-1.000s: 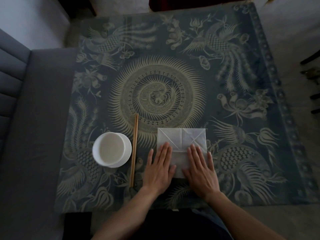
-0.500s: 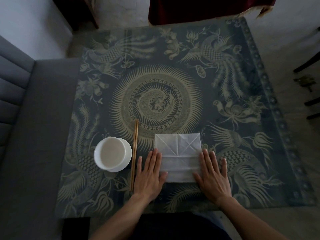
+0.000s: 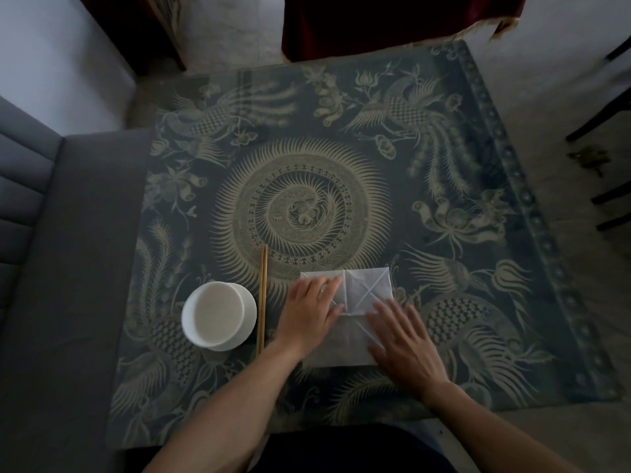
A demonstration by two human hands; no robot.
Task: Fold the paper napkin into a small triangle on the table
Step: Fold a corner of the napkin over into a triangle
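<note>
A white paper napkin (image 3: pixel 367 288) lies flat on the patterned table (image 3: pixel 307 165), near its front edge, with diagonal creases showing in its far half. My left hand (image 3: pixel 310 310) lies flat on the napkin's far left part, fingers straight and pointing right. Over the near right part rests my right hand (image 3: pixel 404 343), flat with fingers spread and pointing up and left. The hands hide most of the napkin's left and near right areas.
A white bowl (image 3: pixel 218 314) stands left of the napkin. Between bowl and left hand lies a pair of wooden chopsticks (image 3: pixel 263 298), pointing away from me. A grey sofa (image 3: pixel 51 268) borders the table's left side. Dark chair legs (image 3: pixel 601 124) stand at the far right.
Both hands have moved from the napkin's outer sides onto it. The left hand slid up and right to the far left part. The right hand slid left over the near right part.
</note>
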